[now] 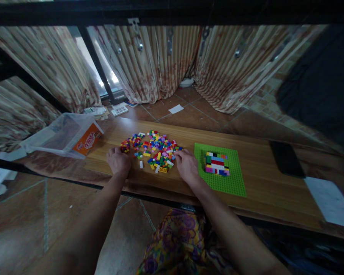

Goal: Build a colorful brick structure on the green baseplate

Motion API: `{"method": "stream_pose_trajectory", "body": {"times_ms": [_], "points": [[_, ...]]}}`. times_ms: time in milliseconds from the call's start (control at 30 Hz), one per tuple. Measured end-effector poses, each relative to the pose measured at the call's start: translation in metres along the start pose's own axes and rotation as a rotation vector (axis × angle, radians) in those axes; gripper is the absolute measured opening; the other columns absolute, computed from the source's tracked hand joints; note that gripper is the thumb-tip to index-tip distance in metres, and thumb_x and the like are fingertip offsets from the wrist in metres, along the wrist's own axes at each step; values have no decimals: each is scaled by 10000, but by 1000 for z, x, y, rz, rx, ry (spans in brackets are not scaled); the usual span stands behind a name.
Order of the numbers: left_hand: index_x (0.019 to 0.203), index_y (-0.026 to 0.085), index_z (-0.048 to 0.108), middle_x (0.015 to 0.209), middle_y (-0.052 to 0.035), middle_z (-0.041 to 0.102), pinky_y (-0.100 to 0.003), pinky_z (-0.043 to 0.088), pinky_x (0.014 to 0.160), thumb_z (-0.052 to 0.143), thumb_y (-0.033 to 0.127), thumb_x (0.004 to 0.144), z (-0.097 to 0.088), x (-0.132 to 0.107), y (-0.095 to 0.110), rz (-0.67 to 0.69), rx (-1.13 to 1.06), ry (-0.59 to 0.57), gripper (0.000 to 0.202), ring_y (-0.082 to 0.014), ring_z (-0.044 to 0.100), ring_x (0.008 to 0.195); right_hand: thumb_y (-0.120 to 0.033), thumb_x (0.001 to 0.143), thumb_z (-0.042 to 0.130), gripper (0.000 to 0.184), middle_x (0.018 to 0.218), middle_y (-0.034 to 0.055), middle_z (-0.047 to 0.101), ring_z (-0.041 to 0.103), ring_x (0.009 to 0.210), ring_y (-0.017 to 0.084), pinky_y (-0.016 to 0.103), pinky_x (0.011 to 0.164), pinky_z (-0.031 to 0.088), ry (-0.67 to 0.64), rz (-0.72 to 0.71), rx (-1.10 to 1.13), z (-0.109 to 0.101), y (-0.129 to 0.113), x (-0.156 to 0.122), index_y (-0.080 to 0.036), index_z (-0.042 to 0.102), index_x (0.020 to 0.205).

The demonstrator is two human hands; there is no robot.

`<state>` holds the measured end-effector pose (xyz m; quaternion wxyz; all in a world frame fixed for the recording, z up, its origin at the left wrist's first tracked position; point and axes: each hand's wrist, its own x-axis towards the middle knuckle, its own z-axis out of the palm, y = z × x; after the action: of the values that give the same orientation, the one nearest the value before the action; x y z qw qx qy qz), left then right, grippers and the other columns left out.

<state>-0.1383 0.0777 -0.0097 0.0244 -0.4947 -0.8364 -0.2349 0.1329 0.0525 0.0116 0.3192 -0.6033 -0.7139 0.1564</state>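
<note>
on the wooden table [263, 183], can see a green baseplate [236, 179] bearing a multicoloured brick build [217, 164]. left of the baseplate, spread out, many loose bricks [160, 145]. just off the baseplate's left edge, can see the right hand [187, 165] by those bricks, fingers drawn narrow; cannot tell about any piece pinched. well left of the baseplate, the left hand [119, 161], curled; cannot tell its contents. right of the baseplate, a black phone [286, 158].

Dim room, daylight at window [112, 78], glare on tabletop [129, 125], soft blur
</note>
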Motion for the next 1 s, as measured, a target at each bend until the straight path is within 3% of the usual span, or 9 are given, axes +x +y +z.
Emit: {"method": "stream_pose_trajectory", "body": {"times_ms": [267,433,600,833,1000], "points": [[1126,112,653,1148,-171,580,-423,408,941,437,134,836,-2,-2,1,5,6,-12,362,-306,496,1110,-218,865,595,135,939,72,660,567,971,238,361,903,412,-162,-159,-65,16,-21,27,-226,729,878],[1123,126,658,1135,-167,579,-418,413,932,450,134,823,2,-1,-3,14,3,8,366,-303,493,1106,-199,861,576,158,905,67,670,572,917,234,350,849,429,-171,-169,-153,24,-23,32,-226,731,860],[1109,128,666,1128,-160,582,-406,410,929,447,143,832,3,0,-5,27,1,15,353,-300,497,1099,-169,872,562,170,905,66,683,587,919,227,338,843,435,-170,-144,-96,17,-24,28,-217,724,859],[1114,92,665,1110,-176,597,-429,406,965,463,125,820,0,1,-1,25,24,-6,358,-309,508,1107,-238,899,556,161,908,37,704,649,846,172,299,801,492,34,-33,409,-16,-22,-19,-232,716,892],[1112,93,663,1130,-172,594,-439,408,975,478,114,798,0,2,-1,18,-6,5,365,-309,506,1121,-375,831,639,182,767,19,705,675,667,168,299,654,538,95,320,738,-41,3,-68,-207,702,860]]}}
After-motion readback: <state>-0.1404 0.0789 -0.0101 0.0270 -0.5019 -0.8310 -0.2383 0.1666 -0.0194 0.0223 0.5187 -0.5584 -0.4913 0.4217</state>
